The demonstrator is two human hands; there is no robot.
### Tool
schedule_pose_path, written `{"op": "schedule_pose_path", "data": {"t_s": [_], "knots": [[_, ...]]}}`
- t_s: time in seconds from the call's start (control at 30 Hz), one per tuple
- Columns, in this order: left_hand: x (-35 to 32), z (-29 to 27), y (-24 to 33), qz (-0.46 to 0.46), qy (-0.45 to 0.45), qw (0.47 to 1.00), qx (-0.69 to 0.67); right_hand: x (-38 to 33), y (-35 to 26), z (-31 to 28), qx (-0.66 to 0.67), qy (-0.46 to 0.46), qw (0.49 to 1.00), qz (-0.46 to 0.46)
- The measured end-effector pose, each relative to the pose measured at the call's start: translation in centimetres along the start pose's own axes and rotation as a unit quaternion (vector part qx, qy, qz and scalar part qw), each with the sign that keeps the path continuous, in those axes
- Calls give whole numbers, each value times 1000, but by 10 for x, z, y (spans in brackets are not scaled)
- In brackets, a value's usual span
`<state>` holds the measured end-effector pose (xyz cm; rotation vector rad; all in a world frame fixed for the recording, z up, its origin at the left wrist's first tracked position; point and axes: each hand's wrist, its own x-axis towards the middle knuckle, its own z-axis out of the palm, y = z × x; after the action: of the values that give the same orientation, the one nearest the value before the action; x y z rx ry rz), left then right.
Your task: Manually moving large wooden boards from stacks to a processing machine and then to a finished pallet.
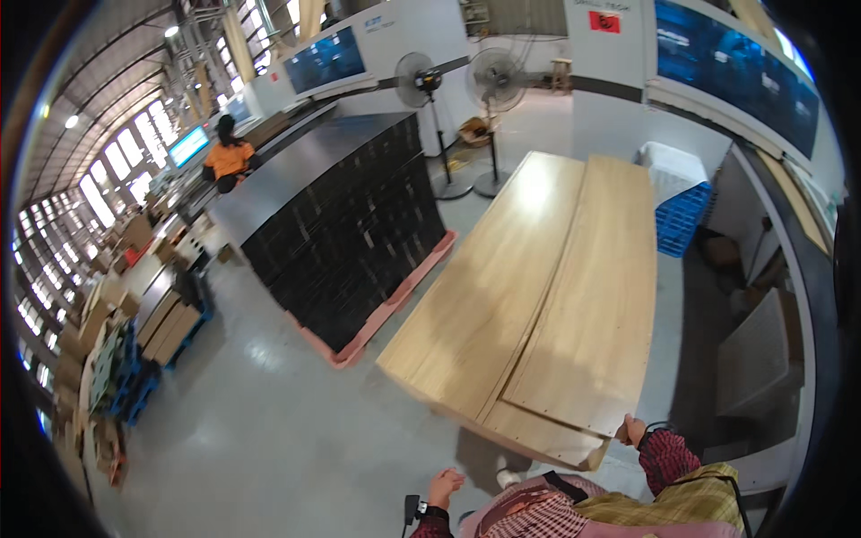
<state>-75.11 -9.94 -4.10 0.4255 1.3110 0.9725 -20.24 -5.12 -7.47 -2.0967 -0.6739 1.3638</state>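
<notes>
Pale wood fills the middle of the view: a long wooden desk point(502, 296) with a second light wooden panel point(587, 305) lying flat on its top, along the side nearer the wall. The person's right hand point(633, 431) rests at the near corner of that panel, fingers curled over its edge in a grip. The left hand point(444, 489) hangs free of the desk, below its near end and off toward the open floor, loosely curled with nothing seen in it; a dark wrist strap sits just under it. Patterned red-checked sleeves come up from the lower edge.

Beside the desk, on the side away from the wall, stands a tall block of stacked black sheets point(345, 224) on a pink pallet point(381, 314). Beyond the desk's far end stand two pedestal fans point(489, 90). Near the far corner of the desk, toward the wall, sits a blue plastic pallet point(682, 220) with a white crate on it. Far past the black stack, a person in an orange top point(229, 157) works at a bench. The grey concrete floor point(269, 430) spreads out from the desk's near end.
</notes>
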Motion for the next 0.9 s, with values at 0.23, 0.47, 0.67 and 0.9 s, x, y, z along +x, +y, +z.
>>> {"op": "schedule_pose_path", "data": {"t_s": [0.23, 0.47, 0.67, 0.9], "knots": [[123, 48, 123, 150, -43, 920, 360, -28, -5, 40, 8, -19, 999, -33], [173, 76, 201, 236, -122, 758, 596, -70, 20, 117, -5, 73, 997, 18], [250, 4, 206, 46, -230, 766, 598, -150, -22, 256, -78, 161, 984, -5], [280, -64, 192, -75, -269, 826, 489, -206, 34, 351, 46, 222, 971, 70]]}}
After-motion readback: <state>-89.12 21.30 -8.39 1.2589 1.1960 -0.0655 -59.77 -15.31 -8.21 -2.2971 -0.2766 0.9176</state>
